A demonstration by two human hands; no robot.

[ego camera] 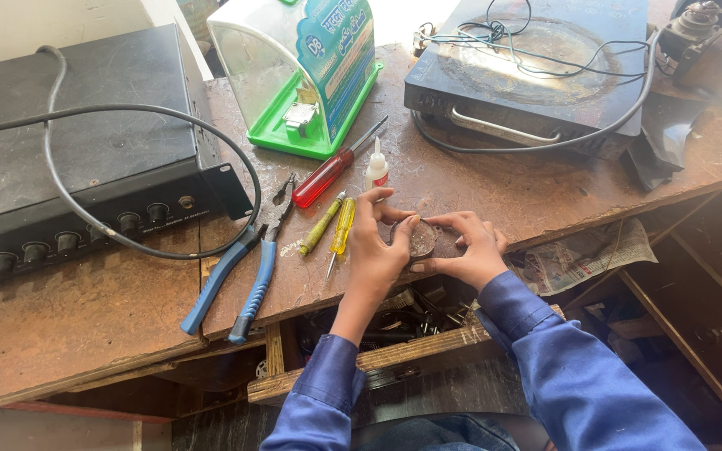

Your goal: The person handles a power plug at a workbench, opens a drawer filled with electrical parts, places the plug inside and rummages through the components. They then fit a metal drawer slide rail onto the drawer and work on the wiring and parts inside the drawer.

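Both hands, left hand [375, 250] and right hand [465, 248], pinch a small round part [421, 240] with closed fingertips; steadying it on the workbench [461, 188] would help.

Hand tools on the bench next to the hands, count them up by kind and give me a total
Pliers: 1, blue-handled pliers
Screwdrivers: 3, red-handled screwdriver, yellow-green screwdriver, yellow screwdriver
Glue bottles: 1, small white glue bottle
Total: 5

The left hand and right hand together hold a small round part, not counted.
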